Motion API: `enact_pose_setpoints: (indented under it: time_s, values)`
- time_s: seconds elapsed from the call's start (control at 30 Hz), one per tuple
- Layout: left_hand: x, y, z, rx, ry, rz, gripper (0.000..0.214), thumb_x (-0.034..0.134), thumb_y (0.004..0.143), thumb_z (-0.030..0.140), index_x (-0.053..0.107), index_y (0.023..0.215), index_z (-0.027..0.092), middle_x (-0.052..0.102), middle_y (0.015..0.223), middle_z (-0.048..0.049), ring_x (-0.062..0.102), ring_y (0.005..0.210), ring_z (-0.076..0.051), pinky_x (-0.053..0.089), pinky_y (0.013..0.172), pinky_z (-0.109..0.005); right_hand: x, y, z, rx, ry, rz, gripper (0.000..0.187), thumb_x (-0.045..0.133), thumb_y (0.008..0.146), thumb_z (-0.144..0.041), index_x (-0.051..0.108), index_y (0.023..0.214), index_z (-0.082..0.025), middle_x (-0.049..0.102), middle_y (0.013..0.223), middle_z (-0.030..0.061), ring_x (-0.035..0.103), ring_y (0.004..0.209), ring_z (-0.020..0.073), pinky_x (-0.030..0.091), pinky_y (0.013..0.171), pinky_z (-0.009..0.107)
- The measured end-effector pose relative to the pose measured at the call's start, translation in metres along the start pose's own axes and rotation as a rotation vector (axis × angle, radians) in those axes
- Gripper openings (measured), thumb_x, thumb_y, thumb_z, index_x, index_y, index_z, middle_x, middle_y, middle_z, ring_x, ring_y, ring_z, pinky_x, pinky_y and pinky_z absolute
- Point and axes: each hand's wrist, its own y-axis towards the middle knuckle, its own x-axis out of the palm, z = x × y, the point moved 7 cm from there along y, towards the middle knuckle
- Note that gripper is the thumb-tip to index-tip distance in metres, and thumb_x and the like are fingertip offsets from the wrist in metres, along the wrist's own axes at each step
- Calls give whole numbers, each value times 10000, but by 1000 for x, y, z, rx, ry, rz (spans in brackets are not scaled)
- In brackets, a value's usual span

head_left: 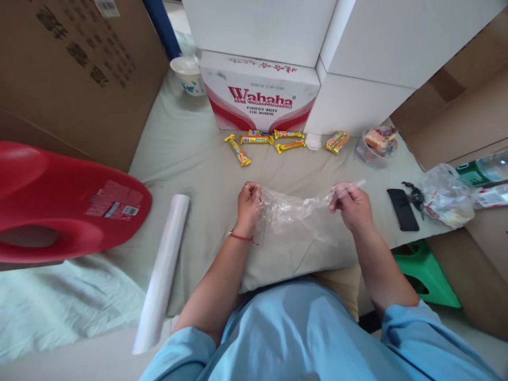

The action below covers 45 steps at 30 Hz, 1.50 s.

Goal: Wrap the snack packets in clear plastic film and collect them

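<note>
My left hand (249, 205) and my right hand (351, 203) each grip one end of a clear plastic bag (296, 211), which is stretched between them just above the grey-green cloth (198, 159). Both hands are closed on the film. Several yellow snack bars (257, 139) lie on the cloth beyond the bag, in front of a red and white Wahaha box (257, 98). One more wrapped bar (336, 142) lies to their right. A roll of clear plastic bags (162, 270) lies left of my left arm.
A red plastic stool (59, 201) lies at the left. A paper cup (188, 74) stands at the back. A clear bag of snacks (379, 143), a black phone (402, 209), keys (415, 196) and another filled bag (446, 201) sit right. White (357, 32) and brown boxes (71, 69) ring the cloth. A green stool (426, 272) stands below.
</note>
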Motion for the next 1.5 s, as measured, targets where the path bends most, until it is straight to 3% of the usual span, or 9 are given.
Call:
enact_pose_setpoints:
  time_s: [0.23,0.43,0.57,0.67,0.8,1.0,1.17,1.3,1.5]
  values:
    - [-2,-5,-5,-234,217,-275,214,700,834,362,552,740,239,451,484,78,288,340,-78,196,360,-198,-29,42,48,455,107,-12,403,897,693,-493,644,803,-200,497,490,-79,275,341,41,157,313,177]
    - [-16,-3,3,-117,330,-178,218,708,817,311,564,674,235,474,487,66,348,410,-110,199,420,-223,-36,47,86,441,-134,71,308,804,814,-421,614,714,-200,516,452,-54,362,335,70,215,310,191]
    - [-27,-18,19,141,619,-50,196,636,884,281,562,705,247,530,584,27,465,555,-171,313,539,-263,-33,51,99,397,-182,78,329,795,827,-441,611,705,-197,534,473,-45,387,356,74,225,335,195]
    - [-36,-41,37,330,869,112,50,633,905,290,630,901,240,620,774,-36,587,728,-242,442,708,-333,-35,62,97,299,-274,33,267,765,843,-438,660,800,-196,589,549,-29,459,423,101,309,394,209]
    - [-32,-71,72,614,1079,238,255,649,908,291,660,1139,184,651,1159,-180,604,1106,-358,460,996,-512,-52,66,60,-29,-587,126,269,741,849,-414,725,994,-188,719,873,71,605,672,164,523,650,298]
    - [36,-63,79,805,1115,-208,206,538,1019,300,734,1044,241,743,1123,-130,621,1230,-330,408,1116,-536,-9,-5,24,-395,-759,-25,348,488,1059,-403,729,1230,-219,711,1223,157,663,1115,288,568,980,470]
    - [65,-24,27,669,1284,-469,474,501,1027,398,636,1453,242,560,1604,-159,440,1536,-361,167,1290,-669,36,-71,65,-508,-976,-320,690,479,1083,-478,326,1689,-187,397,1706,169,335,1597,331,281,1306,592]
    - [39,-12,6,487,1555,-354,648,323,1076,461,405,1649,169,338,1743,-171,296,1628,-335,81,1303,-710,7,-84,97,-409,-1142,-313,757,384,1110,-526,159,1738,-169,270,1764,169,235,1649,315,158,1337,605]
    - [17,-20,21,408,1634,-177,657,202,1101,443,332,1685,172,268,1775,-131,223,1659,-304,112,1318,-688,-31,-72,95,-335,-1064,-215,624,330,1121,-497,387,1669,-203,389,1712,167,357,1591,321,276,1295,618]
